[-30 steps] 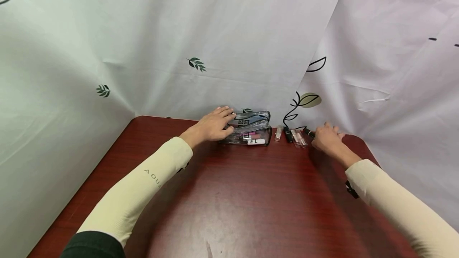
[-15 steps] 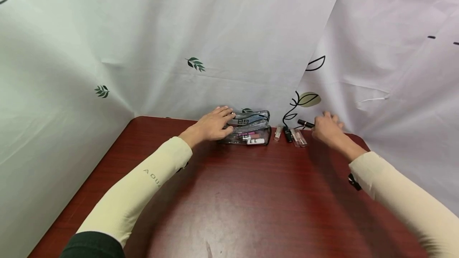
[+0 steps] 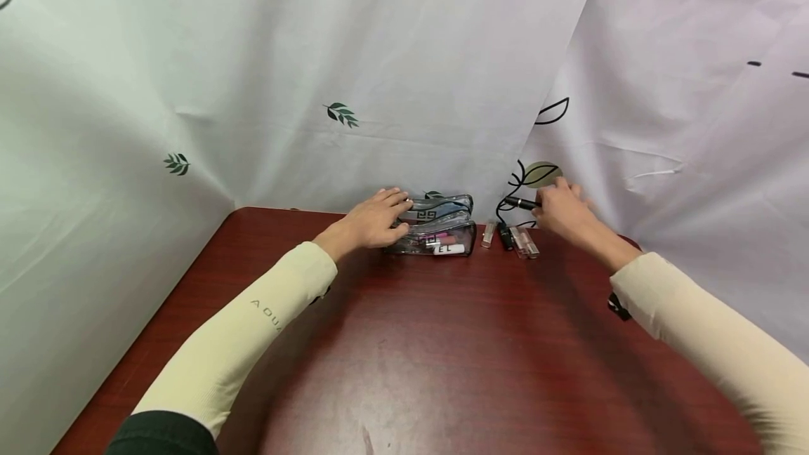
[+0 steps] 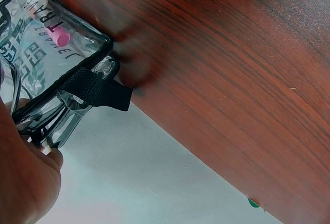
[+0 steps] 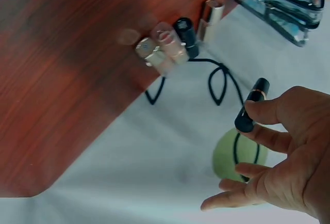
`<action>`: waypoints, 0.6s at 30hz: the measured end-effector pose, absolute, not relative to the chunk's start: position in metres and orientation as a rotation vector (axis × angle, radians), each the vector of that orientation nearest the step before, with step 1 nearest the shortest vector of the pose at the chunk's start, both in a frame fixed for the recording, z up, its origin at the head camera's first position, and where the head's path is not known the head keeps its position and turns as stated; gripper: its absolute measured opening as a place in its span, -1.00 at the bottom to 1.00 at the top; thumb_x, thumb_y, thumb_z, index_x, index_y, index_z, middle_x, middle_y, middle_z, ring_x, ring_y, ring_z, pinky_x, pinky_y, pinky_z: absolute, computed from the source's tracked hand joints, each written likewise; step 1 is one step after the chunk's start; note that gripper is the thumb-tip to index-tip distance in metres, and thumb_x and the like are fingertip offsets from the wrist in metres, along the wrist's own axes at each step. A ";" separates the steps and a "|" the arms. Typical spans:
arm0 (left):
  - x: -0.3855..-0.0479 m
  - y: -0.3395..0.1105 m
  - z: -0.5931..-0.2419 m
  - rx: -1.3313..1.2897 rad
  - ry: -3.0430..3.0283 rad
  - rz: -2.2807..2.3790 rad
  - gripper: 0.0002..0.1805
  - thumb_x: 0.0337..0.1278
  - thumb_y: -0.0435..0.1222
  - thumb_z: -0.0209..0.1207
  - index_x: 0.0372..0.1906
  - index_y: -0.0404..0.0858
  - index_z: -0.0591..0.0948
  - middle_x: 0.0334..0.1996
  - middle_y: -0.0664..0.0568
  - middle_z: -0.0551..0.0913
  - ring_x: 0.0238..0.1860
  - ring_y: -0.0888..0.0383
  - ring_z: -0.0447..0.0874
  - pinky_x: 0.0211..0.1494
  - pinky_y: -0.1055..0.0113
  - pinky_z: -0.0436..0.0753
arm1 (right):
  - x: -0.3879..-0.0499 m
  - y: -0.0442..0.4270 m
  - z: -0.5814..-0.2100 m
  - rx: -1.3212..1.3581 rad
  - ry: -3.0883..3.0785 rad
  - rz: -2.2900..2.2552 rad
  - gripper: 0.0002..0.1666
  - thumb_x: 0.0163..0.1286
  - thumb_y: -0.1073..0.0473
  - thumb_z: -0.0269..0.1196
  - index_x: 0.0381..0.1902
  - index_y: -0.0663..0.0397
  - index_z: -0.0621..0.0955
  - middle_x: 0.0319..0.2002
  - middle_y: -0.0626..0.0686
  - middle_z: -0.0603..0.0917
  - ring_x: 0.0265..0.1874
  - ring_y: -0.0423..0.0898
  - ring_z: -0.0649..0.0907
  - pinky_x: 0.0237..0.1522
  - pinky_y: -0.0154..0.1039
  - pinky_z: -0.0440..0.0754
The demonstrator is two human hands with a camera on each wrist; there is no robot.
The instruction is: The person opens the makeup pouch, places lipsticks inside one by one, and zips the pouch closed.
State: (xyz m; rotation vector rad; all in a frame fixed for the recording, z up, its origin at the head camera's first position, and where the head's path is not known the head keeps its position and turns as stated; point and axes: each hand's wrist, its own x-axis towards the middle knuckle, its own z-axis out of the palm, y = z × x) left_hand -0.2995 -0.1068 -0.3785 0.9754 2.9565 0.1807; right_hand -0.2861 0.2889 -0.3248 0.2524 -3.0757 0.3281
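Observation:
My right hand (image 3: 562,210) pinches a black lipstick tube (image 5: 252,105) between thumb and forefinger, raised over the table's back edge; the other fingers are spread. A thin gold band circles the tube. My left hand (image 3: 371,222) holds the left end of a clear zip pouch (image 3: 470,237) with black trim, thumb at the front and fingers at the back. Inside the pouch lie a white tube (image 3: 449,249) and pink tubes (image 4: 60,36). Its top appears to gape. In the left wrist view, part of the left hand and pouch is cut off.
Right of the pouch, a clear-capped tube (image 3: 489,235), a black tube (image 5: 186,37) and pinkish clear lip tubes (image 3: 525,243) lie in a row on the reddish-brown table (image 3: 404,343). A white printed cloth (image 3: 417,90) hangs right behind the table.
My right hand has lifted the black lipstick tube off the table and carried it up and leftward, towards the pouch. The left hand and the pouch stay put.

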 end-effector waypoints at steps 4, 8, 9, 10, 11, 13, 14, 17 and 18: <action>-0.300 -0.107 -0.379 0.972 2.953 0.190 -0.25 0.77 -0.02 -0.07 0.81 -0.28 0.27 0.84 -0.22 0.17 0.90 -0.19 -0.03 0.97 -0.10 -0.08 | -0.285 0.276 -0.318 0.280 -3.070 0.307 -0.65 0.63 0.13 0.27 0.12 0.33 0.67 0.58 0.61 0.29 0.50 0.75 0.27 0.38 0.76 0.32; -0.300 -0.107 -0.379 0.976 2.957 0.187 -0.26 0.76 -0.04 -0.05 0.81 -0.29 0.27 0.84 -0.22 0.18 0.90 -0.20 -0.02 0.97 -0.10 -0.06 | -0.283 0.263 -0.313 0.312 -3.049 0.306 -0.61 0.63 0.12 0.27 0.19 0.33 0.68 0.59 0.60 0.30 0.56 0.75 0.24 0.48 0.78 0.23; -0.300 -0.107 -0.379 0.978 2.958 0.185 -0.26 0.76 -0.04 -0.05 0.81 -0.29 0.28 0.84 -0.22 0.18 0.90 -0.20 -0.01 0.97 -0.10 -0.06 | -0.283 0.260 -0.312 0.321 -3.045 0.308 -0.60 0.64 0.12 0.27 0.21 0.33 0.68 0.61 0.59 0.29 0.57 0.75 0.23 0.51 0.80 0.20; -0.300 -0.107 -0.379 0.979 2.959 0.181 -0.26 0.76 -0.04 -0.05 0.81 -0.29 0.28 0.84 -0.22 0.18 0.90 -0.20 -0.01 0.97 -0.10 -0.06 | -0.283 0.257 -0.311 0.332 -3.040 0.309 -0.59 0.64 0.13 0.27 0.24 0.33 0.69 0.63 0.59 0.28 0.59 0.75 0.21 0.54 0.81 0.16; -0.300 -0.107 -0.379 0.980 2.960 0.180 -0.25 0.76 -0.04 -0.06 0.81 -0.29 0.28 0.84 -0.22 0.18 0.90 -0.20 -0.01 0.97 -0.10 -0.05 | -0.282 0.254 -0.310 0.344 -3.037 0.309 -0.58 0.64 0.13 0.26 0.26 0.32 0.69 0.65 0.58 0.27 0.61 0.74 0.20 0.56 0.81 0.14; -0.300 -0.107 -0.379 0.978 2.959 0.183 -0.25 0.76 -0.04 -0.06 0.80 -0.29 0.28 0.84 -0.22 0.18 0.90 -0.19 -0.01 0.97 -0.10 -0.06 | -0.282 0.249 -0.308 0.366 -3.035 0.306 -0.56 0.66 0.13 0.23 0.31 0.31 0.68 0.70 0.55 0.22 0.65 0.73 0.16 0.58 0.82 0.09; -0.300 -0.107 -0.379 0.977 2.958 0.183 -0.25 0.75 -0.03 -0.06 0.80 -0.29 0.28 0.84 -0.22 0.18 0.90 -0.19 -0.01 0.97 -0.10 -0.06 | -0.282 0.247 -0.307 0.378 -3.035 0.304 -0.55 0.67 0.13 0.23 0.32 0.31 0.68 0.72 0.53 0.21 0.66 0.72 0.15 0.59 0.81 0.08; -0.301 -0.107 -0.379 0.975 2.956 0.190 -0.25 0.75 -0.03 -0.06 0.80 -0.29 0.29 0.84 -0.21 0.17 0.90 -0.19 -0.02 0.97 -0.10 -0.07 | -0.281 0.239 -0.305 0.404 -3.038 0.293 -0.56 0.69 0.13 0.22 0.34 0.28 0.67 0.75 0.50 0.18 0.67 0.69 0.15 0.62 0.77 0.07; -0.301 -0.107 -0.380 0.973 2.953 0.193 -0.25 0.76 -0.03 -0.06 0.80 -0.29 0.28 0.84 -0.21 0.17 0.90 -0.18 -0.02 0.97 -0.09 -0.07 | -0.281 0.236 -0.305 0.412 -3.036 0.294 -0.57 0.69 0.13 0.22 0.33 0.28 0.67 0.76 0.48 0.16 0.68 0.68 0.14 0.63 0.77 0.06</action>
